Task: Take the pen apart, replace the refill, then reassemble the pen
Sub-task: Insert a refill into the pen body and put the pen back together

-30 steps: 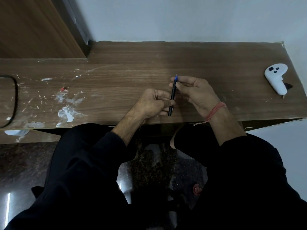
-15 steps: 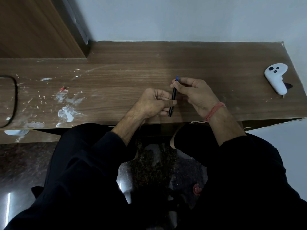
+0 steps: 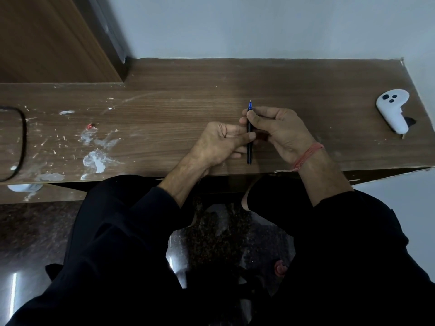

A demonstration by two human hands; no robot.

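A slim dark pen [image 3: 249,151] with a blue tip section points away from me, held just above the wooden desk [image 3: 306,76]. My left hand [image 3: 220,143] pinches the barrel near its middle with thumb and fingers. My right hand [image 3: 280,128], with a red thread around the wrist, grips the upper part just below the blue tip. The thin metal point sticks out beyond my right fingers. The pen's lower end hangs free near the desk's front edge. The middle of the barrel is hidden by my fingers.
A white handheld controller [image 3: 392,111] lies at the desk's far right. White paint smears [image 3: 94,158] and a small red scrap [image 3: 90,125] mark the left part. A black cable loop [image 3: 22,142] sits at the left edge. A wall runs behind the desk.
The pen has turned from a slight tilt to nearly straight away from me. My right fingers have closed tighter around its upper part. Both hands stay in place.
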